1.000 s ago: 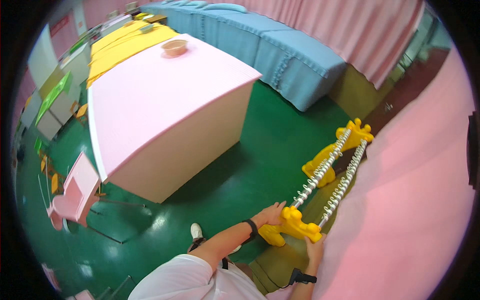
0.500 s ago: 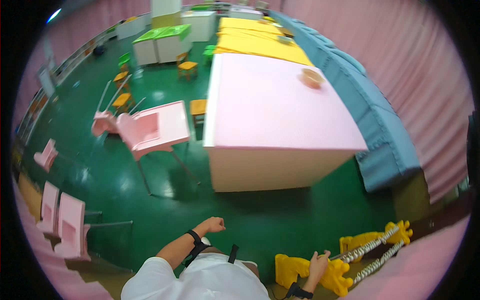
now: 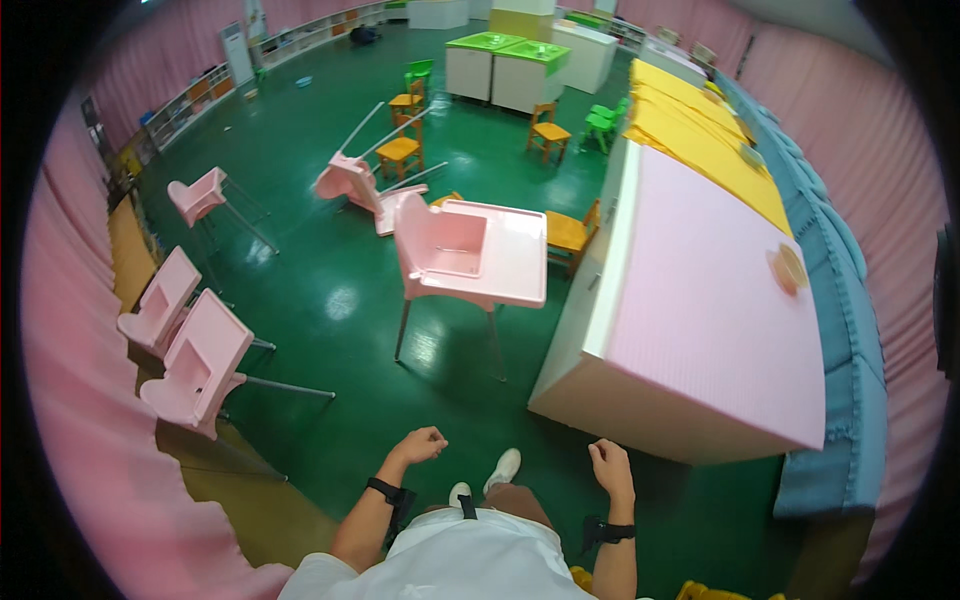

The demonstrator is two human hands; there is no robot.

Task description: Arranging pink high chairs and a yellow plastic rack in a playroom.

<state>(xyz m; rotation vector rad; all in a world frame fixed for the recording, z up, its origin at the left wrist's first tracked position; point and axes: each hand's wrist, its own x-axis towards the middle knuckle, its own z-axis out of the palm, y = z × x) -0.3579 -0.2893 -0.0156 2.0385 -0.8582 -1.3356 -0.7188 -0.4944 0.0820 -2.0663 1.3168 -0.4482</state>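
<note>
My left hand (image 3: 421, 444) hangs in front of my body over the green floor, fingers loosely curled, nothing seen in it. On the other side my right hand (image 3: 609, 467) is raised beside the near end of a long cabinet with a pink top (image 3: 715, 290), apart from it. Its fingers are curled in, and I see nothing between them. Black bands circle both wrists. Ahead stands a pink high chair (image 3: 515, 255) with a tray and metal legs, out of reach of either hand. Behind it another pink high chair (image 3: 355, 182) lies tipped over, legs up.
More pink high chairs (image 3: 215, 335) lean at the left by a pink curtain (image 3: 80, 370). Small wooden chairs (image 3: 400, 150) stand farther off, near white cabinets with green tops (image 3: 515, 50). An orange bowl (image 3: 788, 268) sits on the pink top. Yellow plastic pieces (image 3: 705, 592) show at the bottom edge.
My view has swung left, bringing the high chairs toward the middle. My right hand has come away from the yellow plastic pieces and up. My left hand stays in front of me.
</note>
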